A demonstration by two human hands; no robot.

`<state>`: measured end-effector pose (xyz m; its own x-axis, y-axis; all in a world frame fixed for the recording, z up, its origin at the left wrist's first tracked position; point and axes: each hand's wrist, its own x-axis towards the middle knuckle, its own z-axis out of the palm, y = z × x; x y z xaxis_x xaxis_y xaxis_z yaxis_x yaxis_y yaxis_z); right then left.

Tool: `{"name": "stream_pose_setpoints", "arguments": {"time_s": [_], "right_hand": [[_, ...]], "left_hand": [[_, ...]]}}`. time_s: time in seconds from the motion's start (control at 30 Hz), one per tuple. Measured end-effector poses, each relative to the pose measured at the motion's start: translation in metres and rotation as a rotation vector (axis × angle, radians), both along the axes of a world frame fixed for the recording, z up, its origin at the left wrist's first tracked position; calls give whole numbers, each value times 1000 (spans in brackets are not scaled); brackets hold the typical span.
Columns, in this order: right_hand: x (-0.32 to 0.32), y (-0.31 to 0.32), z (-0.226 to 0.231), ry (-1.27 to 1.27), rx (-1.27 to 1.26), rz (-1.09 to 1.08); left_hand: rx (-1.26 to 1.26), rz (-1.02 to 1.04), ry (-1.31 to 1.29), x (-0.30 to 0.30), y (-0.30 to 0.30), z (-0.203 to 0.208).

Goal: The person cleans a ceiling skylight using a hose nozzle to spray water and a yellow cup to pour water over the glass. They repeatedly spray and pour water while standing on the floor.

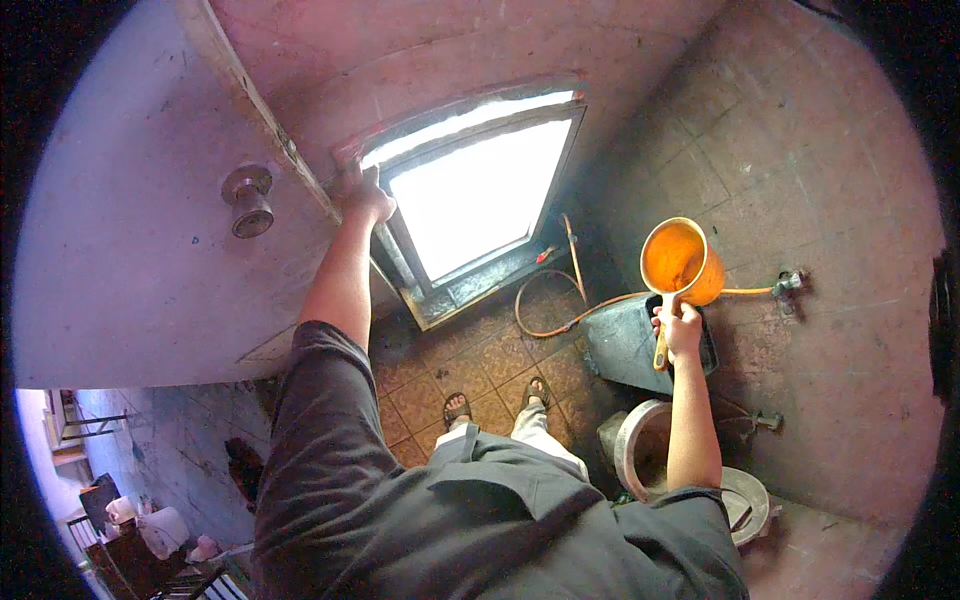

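Note:
In my right hand (681, 330) is the handle of an orange plastic dipper (672, 255) with a pale rim. The dipper is held out to the right, its round mouth turned up toward me, above a dark grey tub (625, 340). A darker patch shows inside its bowl; I cannot make out whether it is water. My left arm reaches forward, and my left hand (371, 200) grips the left side of a window frame (390, 235) around a bright white pane. Some of the left fingers are hidden behind the frame's edge.
An orange hose (535, 328) loops over the brown floor tiles to a wall tap (790, 284). Beside my right forearm stand a round metal pot (627, 450) and a metal basin (757, 490). A door with a round knob (250, 203) is at left. My sandalled feet (457, 408) stand below.

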<state>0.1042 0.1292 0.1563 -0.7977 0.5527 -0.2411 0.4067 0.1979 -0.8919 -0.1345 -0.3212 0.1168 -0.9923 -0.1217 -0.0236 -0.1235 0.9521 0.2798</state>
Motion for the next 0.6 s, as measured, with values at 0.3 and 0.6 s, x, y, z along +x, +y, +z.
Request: {"name": "stream_pose_setpoints", "arguments": {"time_s": [0.3,0.6], "right_hand": [[3,-8,-17,-2,-182,-3],[34,4,-33,-52,-245,-55]], "left_hand": [[0,-119,-35,3,-13,-17],[-216,-109,-60,70,43,15]]}}
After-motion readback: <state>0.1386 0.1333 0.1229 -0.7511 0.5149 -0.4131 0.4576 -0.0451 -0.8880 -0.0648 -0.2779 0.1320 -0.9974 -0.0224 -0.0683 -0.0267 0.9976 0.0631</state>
